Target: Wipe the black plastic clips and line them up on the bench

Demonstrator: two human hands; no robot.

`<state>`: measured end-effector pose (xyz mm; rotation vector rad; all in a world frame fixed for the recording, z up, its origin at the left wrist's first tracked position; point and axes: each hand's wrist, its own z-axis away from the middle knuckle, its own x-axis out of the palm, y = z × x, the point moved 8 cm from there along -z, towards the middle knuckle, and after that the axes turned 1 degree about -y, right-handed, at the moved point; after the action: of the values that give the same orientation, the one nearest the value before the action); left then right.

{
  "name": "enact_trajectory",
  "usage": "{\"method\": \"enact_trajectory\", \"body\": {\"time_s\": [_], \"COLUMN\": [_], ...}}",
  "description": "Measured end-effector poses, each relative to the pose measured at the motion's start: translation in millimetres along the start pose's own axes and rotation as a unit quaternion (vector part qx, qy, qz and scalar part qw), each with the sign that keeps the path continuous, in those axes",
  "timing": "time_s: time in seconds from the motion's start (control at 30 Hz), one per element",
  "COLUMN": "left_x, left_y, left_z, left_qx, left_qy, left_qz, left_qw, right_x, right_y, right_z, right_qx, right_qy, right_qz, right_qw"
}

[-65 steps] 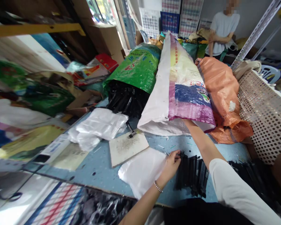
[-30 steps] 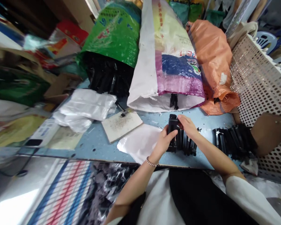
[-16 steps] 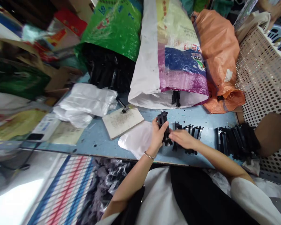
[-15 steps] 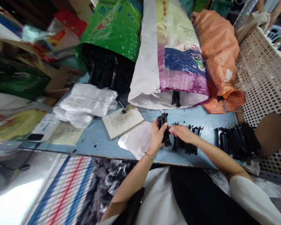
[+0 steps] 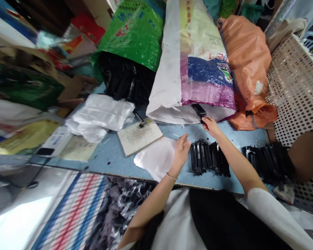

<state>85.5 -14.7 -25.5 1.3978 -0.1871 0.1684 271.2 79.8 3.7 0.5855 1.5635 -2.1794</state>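
Observation:
A row of black plastic parts [image 5: 208, 160] stands on the blue table [image 5: 112, 158] in front of me. My left hand [image 5: 182, 152] rests against the row's left end, fingers stretched out and holding nothing. My right hand [image 5: 210, 125] reaches to the mouth of the white and purple woven sack [image 5: 195, 69] and grips a black plastic part [image 5: 199, 110] sticking out of it. A clear plastic bag [image 5: 156, 158] lies flat just left of my left hand.
A second heap of black parts [image 5: 266, 161] lies at the right by a perforated beige basket [image 5: 294, 93]. A green sack [image 5: 133, 31] spilling black parts, an orange sack [image 5: 246, 66], crumpled white bags [image 5: 101, 114] and a board [image 5: 139, 137] crowd the table.
The part held in both hands now stands at the left end of the row. My right hand has moved up to the sack's mouth and taken hold of another part.

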Motion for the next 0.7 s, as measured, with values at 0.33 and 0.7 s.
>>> {"method": "enact_trajectory", "body": {"time_s": [0.33, 0.7], "left_x": [38.5, 14.4], "left_y": [59, 60], "left_z": [10, 24], "left_qx": [-0.049, -0.003], "left_qy": [-0.099, -0.004], "left_qz": [0.100, -0.098], "left_qw": [0.989, 0.995], "right_x": [28, 10], "right_y": [12, -51], "right_z": [132, 108], "right_qx": [-0.060, -0.266], "right_qy": [-0.238, -0.031], "right_qz": [-0.123, 0.090], "right_qw": [0.962, 0.959]}}
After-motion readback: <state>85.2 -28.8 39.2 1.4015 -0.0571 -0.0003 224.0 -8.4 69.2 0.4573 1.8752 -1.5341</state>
